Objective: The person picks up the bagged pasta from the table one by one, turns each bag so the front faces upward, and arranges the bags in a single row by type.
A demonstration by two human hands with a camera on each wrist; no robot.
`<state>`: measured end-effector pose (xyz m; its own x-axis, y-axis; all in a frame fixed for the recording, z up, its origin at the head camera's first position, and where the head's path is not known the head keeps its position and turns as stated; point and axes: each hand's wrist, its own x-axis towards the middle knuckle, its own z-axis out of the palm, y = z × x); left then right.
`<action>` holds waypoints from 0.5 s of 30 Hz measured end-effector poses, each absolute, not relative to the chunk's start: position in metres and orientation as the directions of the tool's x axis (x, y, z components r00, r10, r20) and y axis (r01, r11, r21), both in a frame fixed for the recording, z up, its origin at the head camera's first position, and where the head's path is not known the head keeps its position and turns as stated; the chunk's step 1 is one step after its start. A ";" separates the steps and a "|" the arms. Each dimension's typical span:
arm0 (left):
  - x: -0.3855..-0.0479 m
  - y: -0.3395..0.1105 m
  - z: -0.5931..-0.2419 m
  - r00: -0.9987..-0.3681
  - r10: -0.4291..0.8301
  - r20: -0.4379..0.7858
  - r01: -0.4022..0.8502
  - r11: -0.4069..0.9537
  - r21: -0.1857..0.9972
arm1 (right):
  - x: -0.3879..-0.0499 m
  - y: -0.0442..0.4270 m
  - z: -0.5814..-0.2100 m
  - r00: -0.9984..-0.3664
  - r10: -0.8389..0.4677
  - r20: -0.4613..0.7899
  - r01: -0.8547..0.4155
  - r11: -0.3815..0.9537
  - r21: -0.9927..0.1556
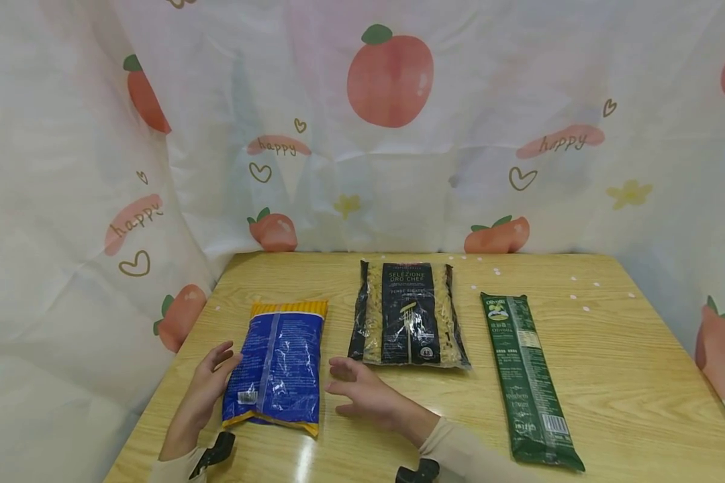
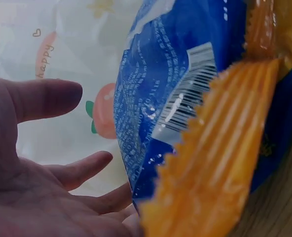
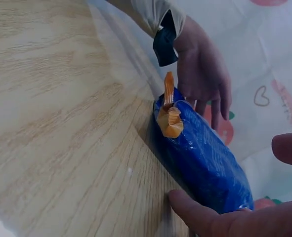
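Blue, orange-ended packet (image 1: 278, 362) flat on desk (image 1: 628, 376), long axis running away from me, between my left hand (image 1: 205, 386), nearer, at packet's left edge, and right hand (image 1: 368, 397), just apart. Both grips slack, holding nothing.

Head view bright; glare on table (image 1: 303, 459), blue packet (image 1: 280, 369). Wrist views dimmer, slightly soft.

Wood-grain desk (image 1: 634, 382) with a blue packet (image 1: 284, 369), orange at both ends, lying at nine o'clock. A black-and-clear pasta bag (image 1: 408, 315) lies at twelve, a long green packet (image 1: 530, 382) at three.
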<state>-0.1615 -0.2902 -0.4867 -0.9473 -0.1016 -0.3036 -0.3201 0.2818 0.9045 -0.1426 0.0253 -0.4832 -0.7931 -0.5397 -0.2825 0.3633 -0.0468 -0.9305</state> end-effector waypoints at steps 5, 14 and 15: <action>-0.159 -0.287 -0.484 -0.945 -0.077 -0.317 -0.324 0.329 0.887 | -0.145 0.021 -0.490 -0.779 -0.555 -0.291 0.432 -0.141 -0.891; -0.159 -0.289 -0.486 -0.934 -0.039 -0.355 -0.352 0.270 0.896 | -0.141 0.012 -0.488 -0.754 -0.584 -0.302 0.500 -0.211 -0.840; -0.158 -0.289 -0.486 -0.934 -0.039 -0.356 -0.353 0.271 0.896 | -0.140 0.011 -0.488 -0.756 -0.583 -0.298 0.495 -0.211 -0.843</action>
<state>-0.1584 -0.2894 -0.4862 -0.9337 -0.0385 -0.3559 -0.3526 0.2711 0.8957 -0.1404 0.0114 -0.4879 -0.7562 -0.5827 -0.2976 0.4946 -0.2112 -0.8431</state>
